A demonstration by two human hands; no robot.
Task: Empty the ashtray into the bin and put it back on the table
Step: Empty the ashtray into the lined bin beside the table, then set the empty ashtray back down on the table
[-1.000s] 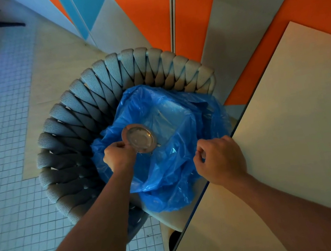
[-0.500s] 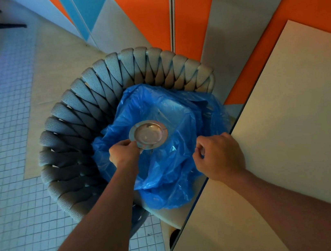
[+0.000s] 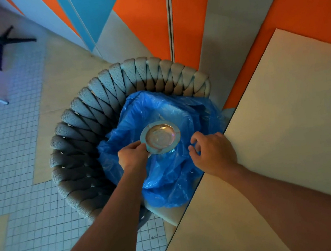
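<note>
So our left hand [image 3: 133, 155] is pinching the near-left rim of the metal ashtray [image 3: 160, 136], holding it face-up over the blue bin bag [image 3: 168, 178] sitting in the woven chair [image 3: 87, 124]. Just right of that grip, our right hand [image 3: 213, 152] hangs loosely curled and holds nothing, by the table [image 3: 289, 128] edge.
</note>
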